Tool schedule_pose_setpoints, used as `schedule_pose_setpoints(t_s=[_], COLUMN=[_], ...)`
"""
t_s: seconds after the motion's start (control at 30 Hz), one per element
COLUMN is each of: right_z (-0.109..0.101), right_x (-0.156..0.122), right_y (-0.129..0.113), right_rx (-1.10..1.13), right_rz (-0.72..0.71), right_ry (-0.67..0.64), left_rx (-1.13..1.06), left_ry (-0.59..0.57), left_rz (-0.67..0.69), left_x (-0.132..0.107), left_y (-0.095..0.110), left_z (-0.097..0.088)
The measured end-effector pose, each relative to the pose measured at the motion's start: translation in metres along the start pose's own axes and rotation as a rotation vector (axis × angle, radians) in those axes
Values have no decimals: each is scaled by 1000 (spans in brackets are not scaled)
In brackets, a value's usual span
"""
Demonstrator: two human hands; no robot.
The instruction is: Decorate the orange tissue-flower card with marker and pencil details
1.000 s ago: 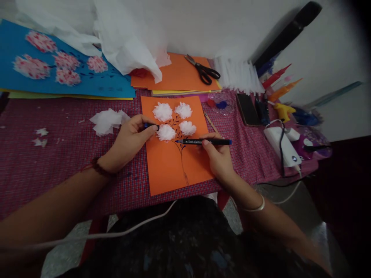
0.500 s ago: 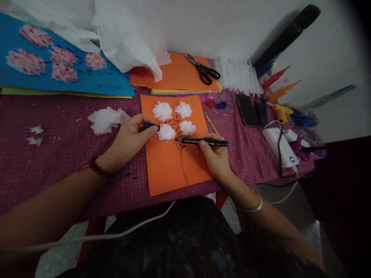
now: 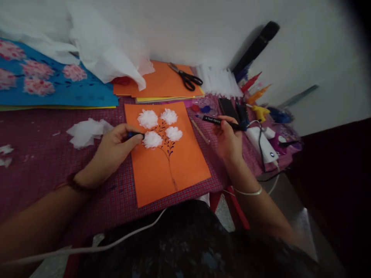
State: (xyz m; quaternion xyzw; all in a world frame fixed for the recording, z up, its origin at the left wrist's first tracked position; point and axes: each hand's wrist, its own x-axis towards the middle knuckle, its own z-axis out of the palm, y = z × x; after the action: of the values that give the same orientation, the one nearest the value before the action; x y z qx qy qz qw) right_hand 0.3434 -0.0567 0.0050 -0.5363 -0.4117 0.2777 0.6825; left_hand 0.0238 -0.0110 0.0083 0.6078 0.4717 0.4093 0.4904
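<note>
Several fluffy white tissue flowers [image 3: 152, 139] sit on an orange sheet of paper [image 3: 188, 166], joined by a drawn dark stem with small blue leaves [image 3: 169, 148]. At the sheet's left edge, my left hand [image 3: 117, 148] is closed on a dark marker cap [image 3: 135, 134], close beside the lower left flower. My right hand [image 3: 230, 139] grips a black marker [image 3: 216, 120], raised off to the right of the sheet. Its blue tip points left, apart from the paper.
Crumpled white tissue [image 3: 87, 132] lies left of the sheet. Behind are a blue sheet with pink-and-white flowers [image 3: 95, 90], orange papers [image 3: 162, 83] and black scissors [image 3: 187, 79]. A thin stick [image 3: 199, 130], a phone [image 3: 228, 109] and a white power bank [image 3: 262, 144] with cables lie right.
My right hand has lifted the marker away from the drawn stem, up and to the right. My left hand still holds the cap by the sheet. The whole view has shifted.
</note>
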Motion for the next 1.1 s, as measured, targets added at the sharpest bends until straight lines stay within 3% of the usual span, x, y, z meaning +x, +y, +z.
schedule_pose_setpoints(t_s=[0.2, 0.37, 0.47, 0.6, 0.73, 0.83, 0.93, 1.1], right_z=[-27, -28, -30, -21, 5, 23, 32, 35], right_x=[62, 74, 73, 41, -26, -64, -76, -73], right_y=[26, 45, 44, 18, -12, -18, -15, -14], right_rx=[-237, -296, -311, -184, -86, -108, -170, -249], right_rz=[-136, -113, -113, -137, 58, 152, 153, 93], right_ry=[112, 51, 27, 14, -192, -283, -327, -353], left_rx=[-49, -20, -20, -3, -16, -6, 0, 25], left_ry=[-14, -1, -2, -10, -27, -19, -9, -14], left_rz=[-8, 12, 44, 45, 51, 49, 39, 10], left_x=[1, 2, 2, 1, 1, 1, 1, -1], left_y=[-5, -5, -3, 0, 1, 0, 1, 5], left_z=[-1, -1, -1, 0, 1, 1, 1, 2])
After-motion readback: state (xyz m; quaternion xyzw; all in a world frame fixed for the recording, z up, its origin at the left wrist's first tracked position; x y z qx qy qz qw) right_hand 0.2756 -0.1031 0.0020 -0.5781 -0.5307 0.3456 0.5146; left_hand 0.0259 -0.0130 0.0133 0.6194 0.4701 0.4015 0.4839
